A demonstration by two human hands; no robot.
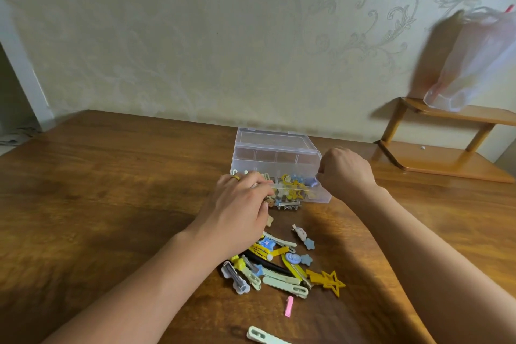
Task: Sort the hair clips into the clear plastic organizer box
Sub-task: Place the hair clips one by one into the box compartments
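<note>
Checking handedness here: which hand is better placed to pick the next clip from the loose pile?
Probably the left hand: it lies nearest the pile of clips, while the right hand pinches a purple clip at the organizer box.

A pale cream wall (pixel 195 36) fills the upper part of the view, papered with a faint embossed pattern of scrolls and leaves that reads most clearly toward the upper right. Below it spreads a dark brown wooden surface (pixel 97 190) with strong grain, lit softly from above so that shadows fall across its near part. At the right, against the wall, stands a small two-tier wooden shelf (pixel 446 159) in a lighter honey tone, with slanted supports. A translucent pinkish plastic bag (pixel 474 64) hangs over its upper tier. At the far left edge runs a white door frame (pixel 25 72).
</note>
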